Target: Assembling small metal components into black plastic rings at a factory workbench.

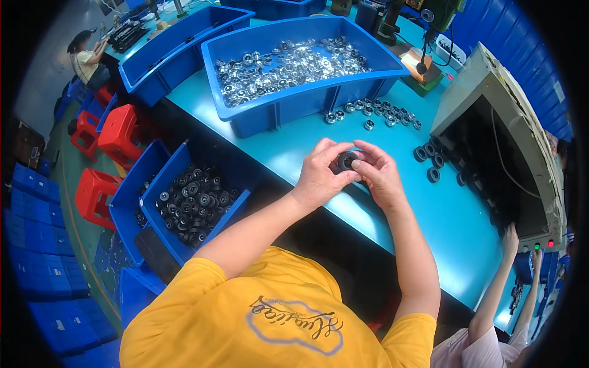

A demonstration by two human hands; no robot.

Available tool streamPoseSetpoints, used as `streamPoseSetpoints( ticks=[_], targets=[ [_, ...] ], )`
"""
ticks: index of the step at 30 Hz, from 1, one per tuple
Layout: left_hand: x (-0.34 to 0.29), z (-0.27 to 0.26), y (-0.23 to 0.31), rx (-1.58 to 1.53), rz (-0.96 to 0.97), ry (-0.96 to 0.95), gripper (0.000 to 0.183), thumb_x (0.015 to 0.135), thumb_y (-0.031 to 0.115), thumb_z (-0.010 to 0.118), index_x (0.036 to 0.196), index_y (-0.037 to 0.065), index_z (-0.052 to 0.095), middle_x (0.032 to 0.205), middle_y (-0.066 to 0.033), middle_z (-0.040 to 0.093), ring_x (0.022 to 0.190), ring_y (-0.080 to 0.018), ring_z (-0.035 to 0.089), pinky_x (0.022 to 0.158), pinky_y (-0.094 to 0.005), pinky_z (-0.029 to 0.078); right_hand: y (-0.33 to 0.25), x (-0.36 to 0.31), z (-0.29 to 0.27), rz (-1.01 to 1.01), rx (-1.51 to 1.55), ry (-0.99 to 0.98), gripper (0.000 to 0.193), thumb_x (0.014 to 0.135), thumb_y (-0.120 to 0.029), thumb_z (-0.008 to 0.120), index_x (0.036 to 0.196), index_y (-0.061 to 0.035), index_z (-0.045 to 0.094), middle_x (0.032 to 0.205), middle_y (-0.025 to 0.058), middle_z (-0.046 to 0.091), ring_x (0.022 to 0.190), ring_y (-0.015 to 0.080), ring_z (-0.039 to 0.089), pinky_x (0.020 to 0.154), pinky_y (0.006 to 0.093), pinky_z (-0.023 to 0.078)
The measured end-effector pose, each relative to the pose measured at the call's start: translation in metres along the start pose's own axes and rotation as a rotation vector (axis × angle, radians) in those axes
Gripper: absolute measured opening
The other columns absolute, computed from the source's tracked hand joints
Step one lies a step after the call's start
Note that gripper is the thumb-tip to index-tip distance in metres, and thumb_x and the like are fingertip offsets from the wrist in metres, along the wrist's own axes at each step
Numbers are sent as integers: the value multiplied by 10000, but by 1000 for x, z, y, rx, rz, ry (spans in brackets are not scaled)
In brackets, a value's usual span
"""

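1. Yellow shirt fills the lower edge, bare forearms reaching forward from its sleeves.
2. Left hand and right hand are both closed on one small black wheel, held above the tabletop's near edge.
3. Beyond them, a large blue bin holds shiny silver parts; more lie loose beside it.
4. Right, black rings lie by the opening of a beige machine.
5. Left, below the tabletop, another blue bin holds black wheels.
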State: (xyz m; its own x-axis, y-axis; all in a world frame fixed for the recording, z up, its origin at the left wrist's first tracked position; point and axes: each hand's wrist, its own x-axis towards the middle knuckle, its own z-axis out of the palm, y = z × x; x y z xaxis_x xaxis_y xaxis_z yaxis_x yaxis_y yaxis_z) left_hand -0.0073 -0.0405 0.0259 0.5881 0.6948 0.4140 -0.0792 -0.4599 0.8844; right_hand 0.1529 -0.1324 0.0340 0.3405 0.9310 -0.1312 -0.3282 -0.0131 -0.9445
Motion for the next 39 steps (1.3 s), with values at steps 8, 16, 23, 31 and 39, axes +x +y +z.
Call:
streamPoseSetpoints(
  ticks=[8, 16, 23, 31, 39],
  targets=[
    [2, 0, -4, 36, 26, -37, 578, 734, 86, 907, 1280, 100, 719, 1101, -69, 630, 918, -169, 648, 810, -300, 569, -1, 0, -2, -9, 85, -4, 588, 898, -48, 770, 1429, 41, 534, 1221, 155, 685, 1041, 203, 702, 850, 304, 602],
    [3, -2, -2, -26, -26, -73, 562, 748, 80, 897, 1283, 104, 725, 1071, -52, 633, 896, -153, 635, 809, -289, 552, -1, 0, -6, -1, 101, -41, 660, 881, -76, 808, 1456, 39, 505, 1249, 165, 681, 1110, 230, 689, 933, 349, 584],
    [3, -2, 0, -2, -32, -70, 554, 731, 67, 886, 1262, 104, 732, 1061, -63, 648, 945, -193, 646, 848, -317, 547, -1, -1, -4, 22, 95, -40, 672, 875, -89, 818, 1457, 39, 508, 1266, 153, 681, 1131, 225, 681, 963, 344, 567],
    [2, -2, 0, 60, 24, -45, 552, 720, 44, 877, 1250, 90, 732, 1091, -89, 669, 1011, -243, 663, 889, -343, 551, 0, 1, -8, 44, 76, -81, 526, 892, -63, 790, 1375, 31, 604, 1238, 151, 699, 1099, 217, 692, 945, 342, 581],
    [2, -2, -2, 51, 26, -39, 548, 733, 36, 870, 1260, 84, 725, 1106, -90, 668, 1024, -237, 665, 902, -345, 552, -1, 2, -10, 18, 74, -114, 486, 897, -22, 768, 1357, 32, 622, 1249, 149, 704, 1120, 222, 688, 975, 352, 571]
  ],
)
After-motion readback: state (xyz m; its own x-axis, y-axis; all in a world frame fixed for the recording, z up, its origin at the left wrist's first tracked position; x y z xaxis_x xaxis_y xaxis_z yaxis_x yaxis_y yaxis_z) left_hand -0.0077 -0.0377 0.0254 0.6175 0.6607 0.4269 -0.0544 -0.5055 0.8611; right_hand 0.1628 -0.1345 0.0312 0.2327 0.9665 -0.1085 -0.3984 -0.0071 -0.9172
